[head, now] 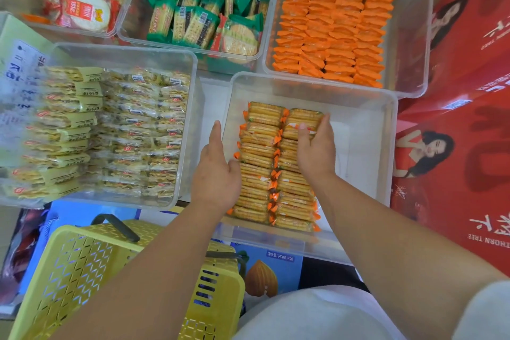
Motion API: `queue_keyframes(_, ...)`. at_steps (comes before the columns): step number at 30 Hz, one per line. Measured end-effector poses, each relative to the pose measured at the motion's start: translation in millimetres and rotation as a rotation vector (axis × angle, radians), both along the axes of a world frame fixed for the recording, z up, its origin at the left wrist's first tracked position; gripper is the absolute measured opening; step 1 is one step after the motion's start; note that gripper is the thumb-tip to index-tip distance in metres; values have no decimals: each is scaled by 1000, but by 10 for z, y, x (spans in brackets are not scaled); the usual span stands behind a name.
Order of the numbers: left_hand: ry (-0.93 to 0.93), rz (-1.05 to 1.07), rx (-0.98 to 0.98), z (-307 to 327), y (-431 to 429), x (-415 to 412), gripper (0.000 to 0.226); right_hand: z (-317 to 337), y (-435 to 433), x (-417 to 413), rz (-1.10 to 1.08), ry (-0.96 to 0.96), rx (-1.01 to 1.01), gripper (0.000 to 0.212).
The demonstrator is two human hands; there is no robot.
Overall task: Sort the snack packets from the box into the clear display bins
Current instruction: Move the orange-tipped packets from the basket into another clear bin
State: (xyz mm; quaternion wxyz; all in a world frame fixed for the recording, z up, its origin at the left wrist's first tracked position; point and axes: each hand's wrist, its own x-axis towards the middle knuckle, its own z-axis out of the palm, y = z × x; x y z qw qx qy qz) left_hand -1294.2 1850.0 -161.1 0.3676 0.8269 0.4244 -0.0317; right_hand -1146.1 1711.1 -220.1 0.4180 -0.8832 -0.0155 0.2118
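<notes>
A clear bin (364,130) in front of me holds two rows of cracker packets (259,174) with orange ends, stood on edge along its left half. My left hand (218,171) lies flat between the bin's left wall and the left row, fingers straight and thumb touching the packets. At the far end of the right row, my right hand (314,152) grips the last packets, with the thumb on top and the fingers round their right side. The bin's right half is bare.
Four more clear bins surround it: yellow-green packets (110,130) at left, red-white rice crackers (82,0) and green packets (198,3) at the back, orange packets (331,33) at back right. A yellow basket (82,270) stands at near left. Red cartons (455,146) lie at right.
</notes>
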Motion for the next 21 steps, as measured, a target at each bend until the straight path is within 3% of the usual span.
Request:
queue_keyframes(3, -6, 0, 6, -27, 4, -4, 76, -9, -27, -9, 130, -90, -83, 66)
queue_keyframes(8, -11, 22, 12, -80, 1, 11, 75, 51, -216, 64, 277, -5, -52, 72)
queue_keyframes(12, -13, 4, 39, -80, -3, 14, 77, 235, -417, -60, 252, -61, -69, 79)
queue_keyframes(14, -13, -4, 10, -52, 7, 35, 77, 333, -469, -224, 93, 139, 14, 85)
queue_keyframes(16, -12, 16, -71, 8, 21, 44, 78, 408, -518, -416, -91, 485, 86, 89)
queue_keyframes(18, -14, 51, -131, 73, 31, -5, 80, 426, -588, -581, -148, 738, 62, 89)
queue_keyframes(21, 38, 73, -191, 167, -38, -180, 84, 501, -635, -660, -72, 845, 81, 80)
